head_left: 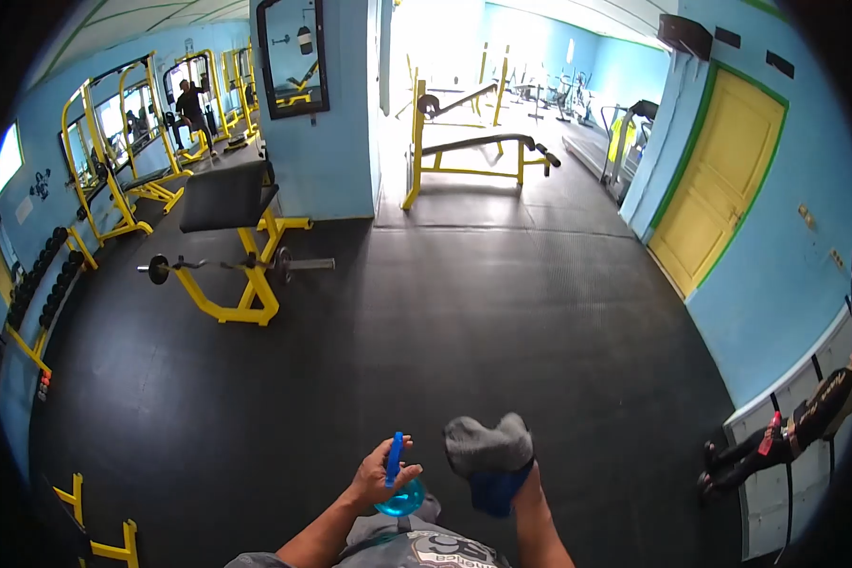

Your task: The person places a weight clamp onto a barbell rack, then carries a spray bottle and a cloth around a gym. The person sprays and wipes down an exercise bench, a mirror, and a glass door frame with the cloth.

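My left hand (371, 480) is wrapped round the neck of a spray bottle (402, 500) with a blue trigger top and clear blue liquid in it. The bottle is close in front of my body. To its right, my right hand (528, 485) holds a bunched cloth (488, 447), grey above and dark blue below. The cloth covers most of that hand's fingers. Bottle and cloth are apart, both above the black floor.
A yellow preacher curl bench (227, 199) with a curl barbell (222, 266) stands ahead left. Farther off is a yellow-framed bench (478, 144). Dumbbells (43, 275) line the left wall. A yellow door (719, 180) is at right. One person (194, 109) is at back left, another (809, 421) at right.
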Demonstrator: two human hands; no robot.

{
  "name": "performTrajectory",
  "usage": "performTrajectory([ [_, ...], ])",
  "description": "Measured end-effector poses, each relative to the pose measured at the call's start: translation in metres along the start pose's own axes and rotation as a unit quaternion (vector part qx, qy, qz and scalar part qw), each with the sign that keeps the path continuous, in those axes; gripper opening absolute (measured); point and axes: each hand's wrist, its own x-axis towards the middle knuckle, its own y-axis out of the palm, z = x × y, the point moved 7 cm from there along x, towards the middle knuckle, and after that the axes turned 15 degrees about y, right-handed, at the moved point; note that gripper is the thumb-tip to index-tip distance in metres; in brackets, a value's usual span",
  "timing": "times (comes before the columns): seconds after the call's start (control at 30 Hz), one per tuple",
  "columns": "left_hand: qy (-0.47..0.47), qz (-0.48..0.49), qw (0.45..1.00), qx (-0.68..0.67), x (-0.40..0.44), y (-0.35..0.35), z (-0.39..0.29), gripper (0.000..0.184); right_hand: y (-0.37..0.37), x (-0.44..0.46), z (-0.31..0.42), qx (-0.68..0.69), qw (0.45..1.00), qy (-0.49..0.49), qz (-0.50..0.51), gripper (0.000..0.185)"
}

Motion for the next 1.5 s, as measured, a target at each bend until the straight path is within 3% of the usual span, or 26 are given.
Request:
performTrajectory([
  [0.03,-0.002,0.032,0.999,0.037,0.026,0.003,0.007,0.072,-0.006,0.006,0.007,-0.004,1.000,0.001,0.000,0.043],
  [0.07,-0.007,0.062,0.996,0.071,0.049,0.010,0.013,0.074,-0.012,0.003,0.029,-0.281,0.952,-0.076,-0.089,0.044],
  [0.1,-0.055,0.065,0.996,0.031,0.076,0.015,0.011,0.075,-0.009,0.005,0.052,-0.534,0.816,-0.147,-0.166,0.045],
  [0.13,-0.051,0.060,0.997,0.028,0.103,0.018,0.023,0.075,-0.014,0.023,0.068,-0.540,0.812,-0.149,-0.163,0.045],
  [0.17,-0.008,0.063,0.997,0.054,0.132,0.020,0.035,0.074,-0.023,0.048,0.080,-0.278,0.950,-0.126,-0.064,0.046],
  [0.2,0.028,0.068,0.994,0.081,0.153,0.021,0.042,0.074,-0.029,0.067,0.087,0.015,0.996,-0.085,0.037,0.046],
  [0.33,0.074,0.096,0.984,0.128,0.230,0.023,0.042,0.067,0.007,0.136,0.140,0.039,0.990,-0.104,0.088,0.045],
  [0.4,0.073,0.095,0.991,0.060,0.270,0.028,0.063,0.064,-0.010,0.189,0.170,0.072,0.994,-0.080,-0.012,0.040],
  [0.47,0.046,0.061,0.997,0.030,0.283,0.020,0.084,0.060,-0.015,0.238,0.180,0.068,0.996,-0.056,0.029,0.041],
  [0.57,0.069,0.004,0.993,0.094,0.334,0.011,0.109,0.055,-0.004,0.313,0.220,0.079,0.994,0.014,0.075,0.042],
  [0.7,0.014,-0.109,0.989,0.097,0.394,-0.021,0.125,0.050,0.066,0.403,0.265,0.070,0.979,0.085,0.171,0.043],
  [0.93,-0.062,-0.223,0.969,0.085,0.465,-0.067,0.170,0.049,0.082,0.571,0.306,-0.004,0.964,0.180,0.195,0.054],
  [1.03,-0.067,-0.247,0.962,0.093,0.501,-0.091,0.200,0.043,0.088,0.641,0.309,0.009,0.971,0.175,0.161,0.057],
  [1.1,-0.083,-0.241,0.963,0.087,0.529,-0.117,0.226,0.043,0.111,0.675,0.312,-0.011,0.952,0.185,0.243,0.059],
  [1.17,-0.095,-0.224,0.967,0.070,0.563,-0.141,0.245,0.043,0.119,0.719,0.324,-0.018,0.966,0.145,0.213,0.060],
  [1.23,-0.050,-0.218,0.961,0.164,0.609,-0.177,0.245,0.044,0.140,0.755,0.353,-0.021,0.978,0.103,0.182,0.061],
  [1.33,-0.001,-0.249,0.967,0.049,0.678,-0.222,0.251,0.046,0.208,0.796,0.407,-0.044,0.971,0.002,0.233,0.062],
  [1.4,-0.004,-0.228,0.972,0.053,0.718,-0.252,0.255,0.050,0.235,0.817,0.429,-0.005,0.946,-0.061,0.319,0.062],
  [1.5,0.048,-0.189,0.972,0.133,0.775,-0.291,0.255,0.051,0.224,0.898,0.424,0.013,0.948,-0.029,0.316,0.062],
])
